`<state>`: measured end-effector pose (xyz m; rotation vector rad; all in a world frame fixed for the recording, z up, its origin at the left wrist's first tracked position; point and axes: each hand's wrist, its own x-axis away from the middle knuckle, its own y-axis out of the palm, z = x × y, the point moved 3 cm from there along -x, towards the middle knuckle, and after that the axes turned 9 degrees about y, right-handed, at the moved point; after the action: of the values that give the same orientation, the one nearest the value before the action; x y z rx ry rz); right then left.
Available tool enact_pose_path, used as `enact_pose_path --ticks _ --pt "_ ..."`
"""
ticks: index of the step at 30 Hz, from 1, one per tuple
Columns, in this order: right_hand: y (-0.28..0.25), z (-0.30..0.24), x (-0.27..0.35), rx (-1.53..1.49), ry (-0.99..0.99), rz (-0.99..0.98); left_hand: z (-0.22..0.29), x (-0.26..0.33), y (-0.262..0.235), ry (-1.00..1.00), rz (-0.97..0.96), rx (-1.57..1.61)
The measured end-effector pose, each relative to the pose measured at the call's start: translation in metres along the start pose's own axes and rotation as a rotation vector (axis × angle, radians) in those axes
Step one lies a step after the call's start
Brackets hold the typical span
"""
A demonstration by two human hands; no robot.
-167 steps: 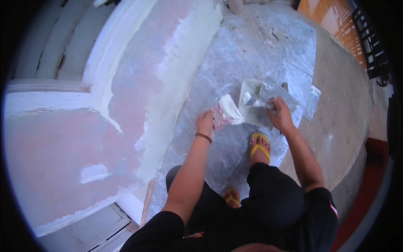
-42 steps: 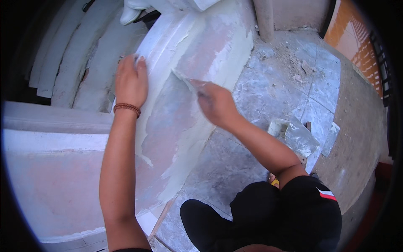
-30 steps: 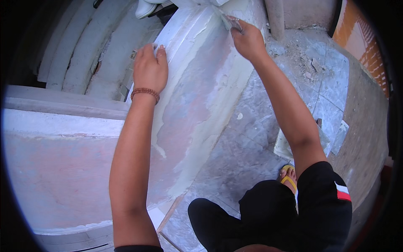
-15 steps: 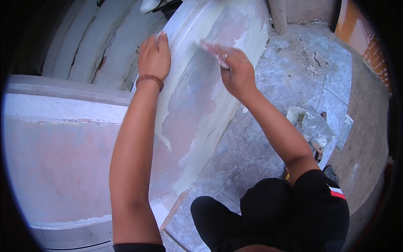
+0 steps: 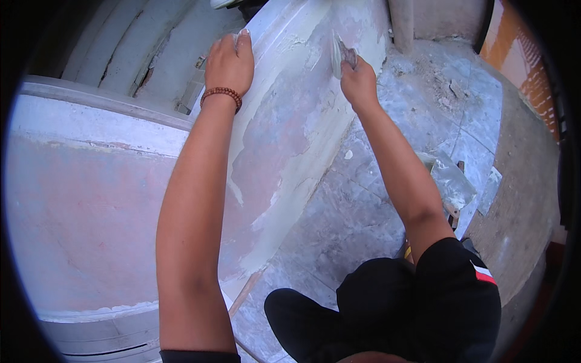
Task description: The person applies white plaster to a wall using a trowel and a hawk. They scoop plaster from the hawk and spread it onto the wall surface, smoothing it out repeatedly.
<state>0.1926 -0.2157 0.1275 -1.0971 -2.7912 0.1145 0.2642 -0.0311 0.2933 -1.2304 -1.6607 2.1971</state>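
My right hand [image 5: 361, 85] is closed around a putty knife [image 5: 347, 54], its pale blade against the far part of a low wall [image 5: 278, 133]. Patches of whitish filler run along that wall beside bare pinkish-grey areas. My left hand [image 5: 229, 68], with a brown beaded bracelet [image 5: 221, 92] at the wrist, grips the wall's top edge [image 5: 266, 45]. Its fingers curl over the far side, where their tips are hidden, and the thumb tip has white smears.
Grey marbled floor tiles [image 5: 357, 212] lie right of the wall. Rubble [image 5: 454, 91] is heaped farther off, near a post [image 5: 401, 24]. A clear plastic bag [image 5: 454, 181] with white residue sits beside my right forearm. Pale steps [image 5: 121, 48] are beyond the left ledge.
My right hand has moved farther away and to the right along the wall with the putty knife. The left hand stays on the top edge; the view has shifted slightly.
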Motion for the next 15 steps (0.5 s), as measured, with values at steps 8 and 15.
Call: enact_pose_path --ticks 8,15 --pt "-0.006 -0.031 0.051 -0.070 -0.577 -0.011 0.000 -0.002 -0.003 -0.047 -0.015 0.018" --pt "-0.005 -0.039 -0.048 -0.053 -0.310 -0.007 0.001 -0.002 -0.003 -0.068 -0.022 0.045"
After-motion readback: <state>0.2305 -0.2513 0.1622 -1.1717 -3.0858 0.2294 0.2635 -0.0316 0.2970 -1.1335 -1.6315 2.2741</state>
